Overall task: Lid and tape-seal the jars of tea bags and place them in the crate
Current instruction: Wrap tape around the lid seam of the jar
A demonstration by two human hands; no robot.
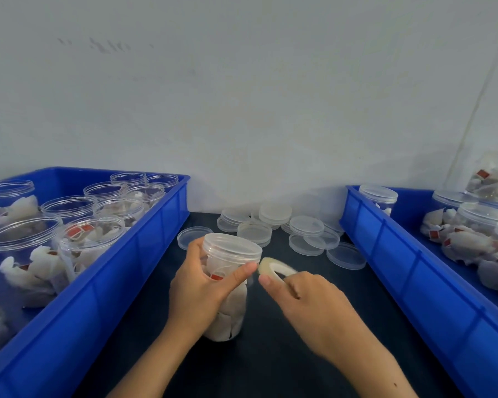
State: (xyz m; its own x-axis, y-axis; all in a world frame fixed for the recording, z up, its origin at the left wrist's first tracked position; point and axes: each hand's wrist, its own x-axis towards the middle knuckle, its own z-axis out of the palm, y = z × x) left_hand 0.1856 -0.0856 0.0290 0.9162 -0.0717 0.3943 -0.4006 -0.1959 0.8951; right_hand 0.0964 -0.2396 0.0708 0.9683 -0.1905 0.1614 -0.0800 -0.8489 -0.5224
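A clear jar packed with tea bags stands on the dark table with a clear lid on top. My left hand grips the jar just below the lid, thumb stretched across its front. My right hand holds a roll of clear tape, blurred, right beside the lid's right edge. The blue crate on the right holds lidded jars. The blue crate on the left holds several open jars of tea bags.
Several loose clear lids lie in a pile on the dark table behind the jar, against the white wall. The two crates flank the narrow working strip. A bag of tea bags sits at the far right.
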